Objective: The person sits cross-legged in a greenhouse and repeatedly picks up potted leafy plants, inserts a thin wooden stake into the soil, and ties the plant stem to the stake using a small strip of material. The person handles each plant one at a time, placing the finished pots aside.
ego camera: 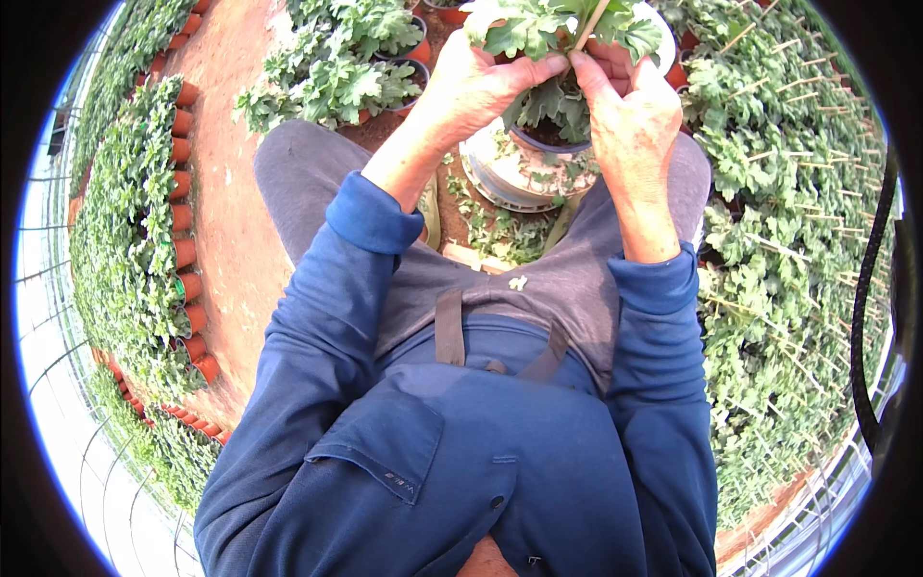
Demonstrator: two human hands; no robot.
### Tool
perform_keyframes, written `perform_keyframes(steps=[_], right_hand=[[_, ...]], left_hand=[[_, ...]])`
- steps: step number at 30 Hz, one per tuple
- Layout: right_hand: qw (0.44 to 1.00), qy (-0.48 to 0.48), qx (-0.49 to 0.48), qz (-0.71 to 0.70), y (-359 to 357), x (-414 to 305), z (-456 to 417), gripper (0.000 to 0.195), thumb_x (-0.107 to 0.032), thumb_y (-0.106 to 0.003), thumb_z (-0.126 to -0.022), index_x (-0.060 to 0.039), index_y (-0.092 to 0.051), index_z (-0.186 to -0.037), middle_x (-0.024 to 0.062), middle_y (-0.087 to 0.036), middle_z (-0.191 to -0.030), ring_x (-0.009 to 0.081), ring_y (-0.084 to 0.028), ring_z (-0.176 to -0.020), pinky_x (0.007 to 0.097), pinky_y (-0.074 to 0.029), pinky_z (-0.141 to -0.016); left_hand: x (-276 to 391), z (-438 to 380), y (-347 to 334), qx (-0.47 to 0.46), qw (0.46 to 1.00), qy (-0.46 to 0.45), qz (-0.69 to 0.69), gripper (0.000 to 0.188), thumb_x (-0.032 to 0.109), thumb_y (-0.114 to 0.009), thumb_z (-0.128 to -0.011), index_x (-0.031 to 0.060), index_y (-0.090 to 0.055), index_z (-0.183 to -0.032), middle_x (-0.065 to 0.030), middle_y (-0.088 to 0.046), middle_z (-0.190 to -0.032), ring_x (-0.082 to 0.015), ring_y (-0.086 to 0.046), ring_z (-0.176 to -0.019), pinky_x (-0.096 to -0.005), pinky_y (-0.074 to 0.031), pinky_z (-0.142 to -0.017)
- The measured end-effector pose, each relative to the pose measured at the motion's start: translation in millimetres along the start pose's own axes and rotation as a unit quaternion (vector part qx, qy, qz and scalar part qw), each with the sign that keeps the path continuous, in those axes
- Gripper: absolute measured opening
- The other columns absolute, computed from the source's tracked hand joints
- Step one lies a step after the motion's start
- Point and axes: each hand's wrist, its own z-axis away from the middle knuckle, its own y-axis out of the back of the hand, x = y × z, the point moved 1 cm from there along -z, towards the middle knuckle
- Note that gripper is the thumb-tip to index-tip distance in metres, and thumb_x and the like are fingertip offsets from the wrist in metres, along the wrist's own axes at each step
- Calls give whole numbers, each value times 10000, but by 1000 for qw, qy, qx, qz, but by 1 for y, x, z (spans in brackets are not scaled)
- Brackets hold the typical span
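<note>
A leafy potted plant (555,108), which looks like a chrysanthemum, stands before me in a dark-rimmed pot (551,146). A thin wooden stake (591,25) rises beside its stem. My left hand (483,83) reaches in from the left, its thumb pressed at the stem and its fingertips partly behind leaves. From the other side my right hand (631,108) has its thumb at the foot of the visible stake, fingers curled behind. Both thumb tips nearly meet there. Whether a tie lies between them cannot be seen. Under the pot is a round, pale stand (497,177) strewn with leaf scraps.
Potted plants (346,79) crowd ahead on the left. Many staked plants (786,216) fill the right side. Beyond a reddish dirt path (227,216) runs a row of orange pots (184,216). Fallen leaves (505,231) litter the ground between my legs. A black cable (869,288) hangs at right.
</note>
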Motion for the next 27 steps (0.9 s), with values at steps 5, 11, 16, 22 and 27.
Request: perform_keyframes(steps=[5, 11, 16, 22, 27], right_hand=[[996, 72, -19, 43, 4, 9, -3, 281, -151, -759, -878, 6, -717, -1107, 52, -732, -878, 93, -650, -755, 240, -524, -720], [990, 110, 1, 85, -2, 3, -1, 224, -154, -753, -857, -16, -733, -1032, 72, -679, -742, 154, -642, -645, 283, -517, -630], [993, 102, 34, 51, -6, 6, -2, 211, -156, -753, -845, -11, -733, -996, 92, -678, -704, 187, -656, -605, 305, -520, -602], [997, 59, 34, 35, -6, 2, -1, 194, -110, -771, -851, -14, -742, -1018, 37, -703, -763, 73, -623, -676, 228, -507, -640], [997, 59, 42, 37, -7, 3, -1, 201, -120, -772, -846, -12, -744, -1014, 40, -706, -765, 73, -626, -675, 228, -509, -638]], left_hand=[[20, -10, -11, 37, 998, 53, -6, 318, 40, -740, -877, 31, -629, -1175, -28, -668, -1091, -119, -619, -998, -270, -506, -877], [21, -12, -14, 71, 994, 61, -61, 310, 49, -746, -881, 33, -615, -1162, -34, -660, -1100, -128, -618, -1016, -272, -504, -886], [19, -10, -15, 90, 994, 43, -37, 288, 35, -732, -885, 26, -648, -1160, -39, -678, -1092, -127, -627, -1010, -275, -509, -882], [-3, 13, 7, 74, 995, 30, -53, 291, 76, -739, -882, 23, -691, -1164, -40, -714, -1078, -118, -662, -944, -270, -536, -852], [3, 14, -2, 82, 991, -3, -105, 255, 44, -736, -869, 6, -710, -1120, -42, -726, -1040, -111, -667, -917, -262, -540, -832]])
